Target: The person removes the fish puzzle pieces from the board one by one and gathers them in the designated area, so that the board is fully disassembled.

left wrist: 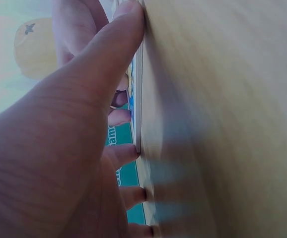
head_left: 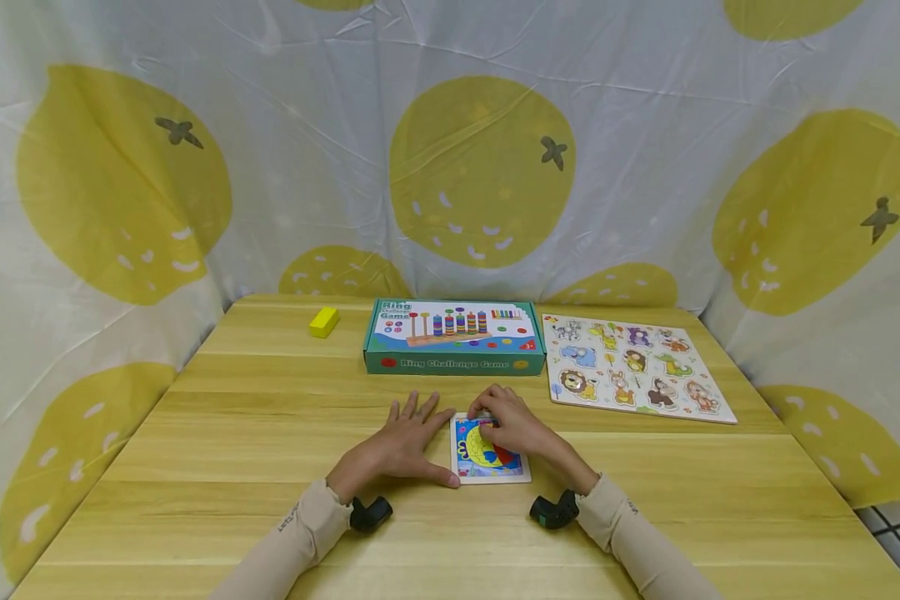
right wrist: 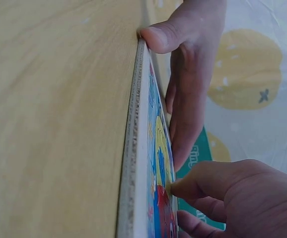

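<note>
A small white-edged picture puzzle (head_left: 487, 477), printed with a yellow and red fish on blue, lies flat on the table. My left hand (head_left: 401, 450) is spread at its left side, with the thumb at the near left corner and a fingertip by the far left corner. Over its far part bends my right hand (head_left: 513, 425), thumb tip on the picture, the other fingers curled near the far edge. In the right wrist view that thumb meets the yellow area of the puzzle (right wrist: 159, 144); I cannot tell whether the fingers pinch a piece.
Behind the hands lies a green Ring Challenge Game box (head_left: 453, 364). An animal puzzle board (head_left: 607, 375) lies at the right, and a yellow block (head_left: 324, 322) at the far left of the wooden table (head_left: 217, 467). A lemon-print cloth (head_left: 300, 192) encloses the back and sides.
</note>
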### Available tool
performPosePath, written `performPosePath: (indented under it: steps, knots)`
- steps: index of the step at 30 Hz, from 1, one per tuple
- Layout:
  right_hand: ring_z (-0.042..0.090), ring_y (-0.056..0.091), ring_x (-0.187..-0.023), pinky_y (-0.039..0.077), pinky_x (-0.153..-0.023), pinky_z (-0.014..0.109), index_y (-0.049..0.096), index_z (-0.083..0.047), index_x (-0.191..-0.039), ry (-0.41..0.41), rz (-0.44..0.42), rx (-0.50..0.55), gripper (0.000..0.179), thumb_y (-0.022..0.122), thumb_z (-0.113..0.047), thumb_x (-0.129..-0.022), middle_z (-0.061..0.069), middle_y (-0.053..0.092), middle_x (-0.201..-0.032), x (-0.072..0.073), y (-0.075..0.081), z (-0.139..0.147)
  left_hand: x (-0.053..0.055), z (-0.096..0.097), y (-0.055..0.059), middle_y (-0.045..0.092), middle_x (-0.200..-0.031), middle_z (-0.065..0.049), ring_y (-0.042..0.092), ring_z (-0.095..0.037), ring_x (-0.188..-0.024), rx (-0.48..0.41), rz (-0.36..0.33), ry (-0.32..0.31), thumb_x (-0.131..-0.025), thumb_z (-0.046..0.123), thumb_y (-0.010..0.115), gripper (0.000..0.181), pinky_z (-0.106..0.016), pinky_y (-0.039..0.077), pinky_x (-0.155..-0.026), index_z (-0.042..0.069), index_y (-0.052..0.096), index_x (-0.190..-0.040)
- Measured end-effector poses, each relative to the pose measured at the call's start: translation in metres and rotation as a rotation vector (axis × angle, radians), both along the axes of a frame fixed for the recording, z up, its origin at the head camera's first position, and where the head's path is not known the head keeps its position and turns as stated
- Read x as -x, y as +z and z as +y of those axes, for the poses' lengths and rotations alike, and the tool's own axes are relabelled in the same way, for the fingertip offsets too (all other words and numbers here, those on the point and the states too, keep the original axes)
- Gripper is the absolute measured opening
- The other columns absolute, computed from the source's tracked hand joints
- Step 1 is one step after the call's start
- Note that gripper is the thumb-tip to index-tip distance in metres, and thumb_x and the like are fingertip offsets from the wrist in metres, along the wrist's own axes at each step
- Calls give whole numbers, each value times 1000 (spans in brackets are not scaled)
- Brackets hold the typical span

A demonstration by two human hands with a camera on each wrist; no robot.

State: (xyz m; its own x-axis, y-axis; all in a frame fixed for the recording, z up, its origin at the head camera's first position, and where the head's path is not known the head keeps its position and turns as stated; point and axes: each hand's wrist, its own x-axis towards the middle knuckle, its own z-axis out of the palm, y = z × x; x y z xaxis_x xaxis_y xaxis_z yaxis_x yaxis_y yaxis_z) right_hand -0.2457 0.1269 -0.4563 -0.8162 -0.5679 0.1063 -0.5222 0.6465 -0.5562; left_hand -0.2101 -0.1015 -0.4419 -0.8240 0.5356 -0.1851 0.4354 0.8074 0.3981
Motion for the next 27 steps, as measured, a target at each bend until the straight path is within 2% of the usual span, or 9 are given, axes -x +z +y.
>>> performPosePath:
  steps: [7,18,27]
  knots:
    - [22,44,-99,35,-90,44,68,-14,-94,18,-2,22,16,62,-4,-84,3,54,-106,1,-1,0,-1,0,0,10,-160,-14,-3,-45,-144,-10,6,2,-70,72,67,104,-65,-1,-111,21,28,-152]
    - [23,44,-103,35,-92,46,67,-11,-108,39,-14,36,23,62,-6,-86,5,55,-113,0,-1,1,-1,0,-2,9,-160,-14,-3,-45,-144,-12,4,2,-69,74,65,105,-65,-1,-112,21,28,-152]
    - [23,44,-101,36,-90,44,68,-13,-104,39,-2,44,20,63,-6,-86,5,55,-112,-1,0,2,-1,0,-1,10,-160,-14,-3,-45,-144,-13,2,7,-70,72,66,104,-65,-1,-111,21,28,-152]
